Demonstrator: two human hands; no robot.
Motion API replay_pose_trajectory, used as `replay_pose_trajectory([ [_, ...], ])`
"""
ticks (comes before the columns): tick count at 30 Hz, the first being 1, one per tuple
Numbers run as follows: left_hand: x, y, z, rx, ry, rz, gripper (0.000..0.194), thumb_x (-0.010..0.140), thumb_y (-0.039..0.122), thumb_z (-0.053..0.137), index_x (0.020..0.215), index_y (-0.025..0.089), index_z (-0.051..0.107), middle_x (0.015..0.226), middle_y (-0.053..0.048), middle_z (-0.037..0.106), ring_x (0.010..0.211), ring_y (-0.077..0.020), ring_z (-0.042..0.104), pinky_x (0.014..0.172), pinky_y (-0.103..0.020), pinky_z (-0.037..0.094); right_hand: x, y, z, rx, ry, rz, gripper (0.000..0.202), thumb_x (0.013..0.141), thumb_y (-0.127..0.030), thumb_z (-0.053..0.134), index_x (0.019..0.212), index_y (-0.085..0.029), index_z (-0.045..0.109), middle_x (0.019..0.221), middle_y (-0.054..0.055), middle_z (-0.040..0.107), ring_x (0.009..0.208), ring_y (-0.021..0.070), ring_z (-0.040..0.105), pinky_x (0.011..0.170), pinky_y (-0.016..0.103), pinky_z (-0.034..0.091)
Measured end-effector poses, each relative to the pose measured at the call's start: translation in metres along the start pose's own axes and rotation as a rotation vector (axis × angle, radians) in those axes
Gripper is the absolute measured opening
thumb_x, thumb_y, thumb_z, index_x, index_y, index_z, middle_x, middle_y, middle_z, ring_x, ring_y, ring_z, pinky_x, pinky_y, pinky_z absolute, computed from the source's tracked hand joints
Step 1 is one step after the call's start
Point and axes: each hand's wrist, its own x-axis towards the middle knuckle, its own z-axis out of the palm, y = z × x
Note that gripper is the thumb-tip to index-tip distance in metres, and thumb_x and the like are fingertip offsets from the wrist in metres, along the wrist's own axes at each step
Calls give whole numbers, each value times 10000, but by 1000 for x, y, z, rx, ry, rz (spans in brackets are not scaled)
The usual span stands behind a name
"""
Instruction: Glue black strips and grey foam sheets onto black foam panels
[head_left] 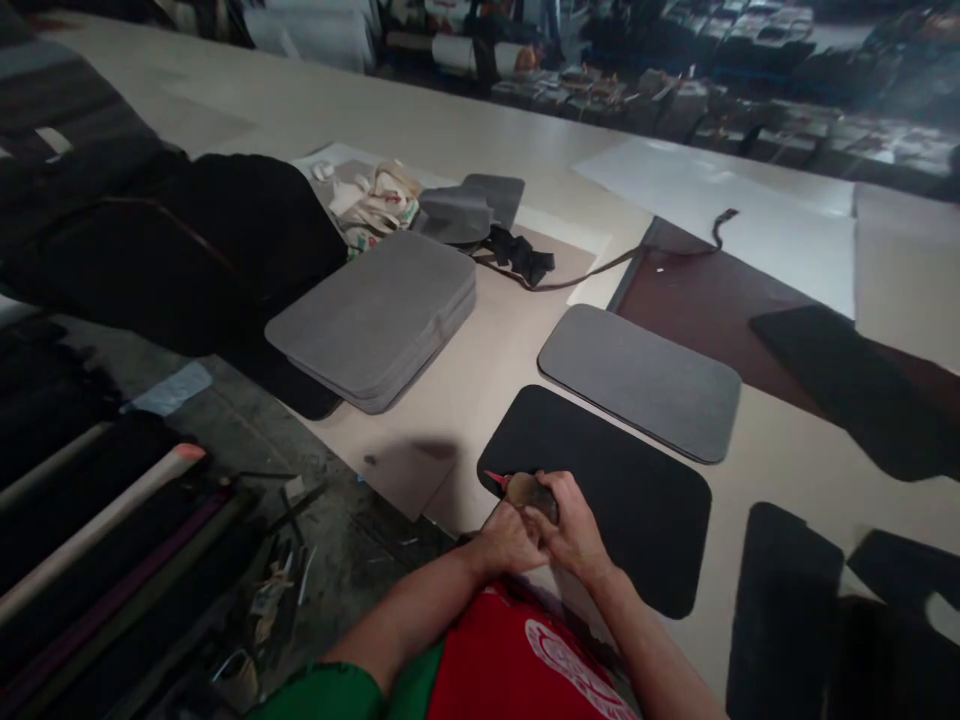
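Both my hands meet at the near left corner of a black rounded panel [607, 480] lying on the table. Between them is a brownish bottle [531, 494] with a thin red tip pointing left over the panel. My right hand [574, 530] is wrapped round the bottle's right side. Closed at its near side is my left hand [511, 540], against the bottle and the right fingers. Just beyond the black panel lies a grey rounded panel [641, 380]. A stack of grey rounded panels [375, 310] stands to the left.
Black strips [521, 255], a long thin strap [615, 262] and crumpled cloth [379, 205] lie farther back. Dark pieces [787, 600] are at the right. Fabric rolls [97, 520] stand on the lower left, beyond the table edge. A large black heap [225, 230] sits at left.
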Motion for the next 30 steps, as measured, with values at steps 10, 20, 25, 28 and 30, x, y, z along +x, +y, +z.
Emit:
replay_pose_trajectory([
  [10, -2, 1, -4, 54, 8, 34, 487, 911, 492, 466, 1318, 249, 578, 1362, -66, 609, 1250, -293, 516, 1055, -456, 389, 13, -4, -8, -131, -59, -85, 279, 943, -365, 552, 1185, -238, 494, 1116, 105, 548, 1020, 272, 538, 851, 428, 523],
  [20, -8, 2, -22, 175, 33, 33, 736, 917, 663, 386, 1482, 191, 395, 1497, -125, 459, 1434, -339, 277, 1197, -552, 113, 45, 7, -27, -216, -40, -29, 273, 911, -263, 583, 1173, -236, 509, 1140, 99, 549, 1052, 272, 532, 845, 412, 526],
  [25, -9, 0, -23, 125, 31, 38, 774, 925, 655, 378, 1539, 194, 278, 1618, -117, 271, 1508, -343, 105, 1207, -557, 78, 67, 22, -33, -255, 26, -32, 278, 897, -282, 592, 1166, -242, 529, 1124, 98, 560, 1046, 277, 537, 873, 434, 519],
  [28, -9, -1, -21, 99, 11, 32, 758, 933, 654, 354, 1531, 194, 294, 1627, -113, 251, 1511, -342, 101, 1205, -567, 77, 81, 27, -39, -294, 62, -24, 297, 898, -308, 594, 1180, -241, 528, 1131, 100, 558, 1055, 281, 536, 872, 434, 516],
  [30, -10, -1, -20, 91, 8, 28, 747, 936, 651, 349, 1528, 198, 302, 1629, -106, 248, 1512, -342, 108, 1209, -566, 71, 91, 30, -44, -320, 86, -13, 303, 899, -321, 592, 1183, -238, 525, 1141, 100, 553, 1067, 282, 536, 864, 426, 512],
])
